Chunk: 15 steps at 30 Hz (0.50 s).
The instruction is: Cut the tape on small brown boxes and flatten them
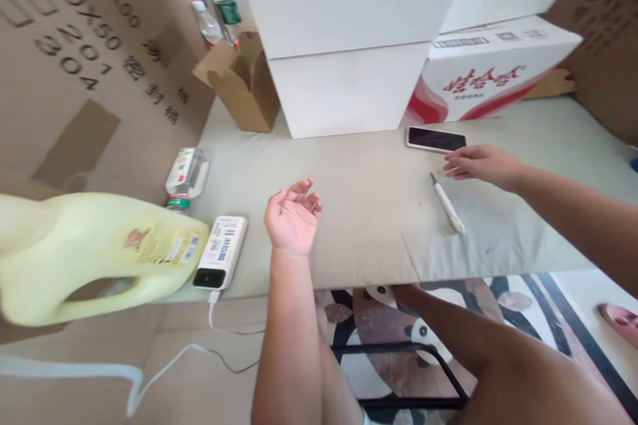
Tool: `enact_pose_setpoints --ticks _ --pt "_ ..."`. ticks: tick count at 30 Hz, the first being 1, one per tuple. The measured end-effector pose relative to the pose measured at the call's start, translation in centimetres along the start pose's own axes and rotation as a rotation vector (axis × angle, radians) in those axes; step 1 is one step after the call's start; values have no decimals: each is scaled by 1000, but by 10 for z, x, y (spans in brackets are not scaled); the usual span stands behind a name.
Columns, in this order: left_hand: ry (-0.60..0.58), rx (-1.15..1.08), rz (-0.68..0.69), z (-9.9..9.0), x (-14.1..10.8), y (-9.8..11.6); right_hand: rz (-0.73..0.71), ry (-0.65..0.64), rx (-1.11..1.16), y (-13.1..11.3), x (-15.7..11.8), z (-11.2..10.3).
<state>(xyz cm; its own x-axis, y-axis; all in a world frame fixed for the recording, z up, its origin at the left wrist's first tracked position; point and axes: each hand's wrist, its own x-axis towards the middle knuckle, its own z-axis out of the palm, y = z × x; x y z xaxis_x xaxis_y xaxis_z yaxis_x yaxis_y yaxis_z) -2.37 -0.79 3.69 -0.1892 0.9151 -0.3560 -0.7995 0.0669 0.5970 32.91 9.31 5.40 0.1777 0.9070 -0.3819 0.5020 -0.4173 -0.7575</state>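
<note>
My left hand (293, 219) rests palm up over the cloth-covered table (359, 212), its fingers loosely bent and apart with nothing in them. On the right, my right hand (481, 165) is held palm down with fingers stretched out, also holding nothing. Just beyond its fingertips lies a phone (436, 139) with a dark screen and pale edge. Nearer to me is a slim white pen-like tool (448, 204) with a grey tip; its exact kind is unclear. A white power bank (222, 249) with a cable plugged in sits left of my left hand.
A large yellow jug (109, 246) lies at the left beside a clear bottle (187, 172). Behind stand an open brown carton (246, 89), a tall white box (349, 89) and a white-and-red carton (491, 76). Cardboard (100, 33) walls the left side. Below is a black metal frame (399, 348).
</note>
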Motion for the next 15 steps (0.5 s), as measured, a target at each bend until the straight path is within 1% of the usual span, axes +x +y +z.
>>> enact_pose_setpoints --ticks 2,5,8,9,10,11,13,15 --pt "5 -42 1 -9 -4 9 -119 -56 -29 -36 1 44" --pt "13 -120 17 -21 -9 22 -342 -169 -109 -99 0 124" --pt "14 -174 12 -29 -11 32 -761 -274 -254 -168 1 208" --pt "15 -187 -1 -31 -12 36 -890 -280 -279 -191 4 234" --pt "18 -199 -15 -33 -12 39 -1002 -256 -292 -212 11 258" --pt "18 -212 -25 -35 -12 42 -1082 -219 -300 -232 20 279" --pt "4 -237 -34 -41 -12 50 -1132 -128 -294 -265 44 312" --pt "-18 -262 -19 -47 -13 57 -1174 -81 -270 -286 69 334"
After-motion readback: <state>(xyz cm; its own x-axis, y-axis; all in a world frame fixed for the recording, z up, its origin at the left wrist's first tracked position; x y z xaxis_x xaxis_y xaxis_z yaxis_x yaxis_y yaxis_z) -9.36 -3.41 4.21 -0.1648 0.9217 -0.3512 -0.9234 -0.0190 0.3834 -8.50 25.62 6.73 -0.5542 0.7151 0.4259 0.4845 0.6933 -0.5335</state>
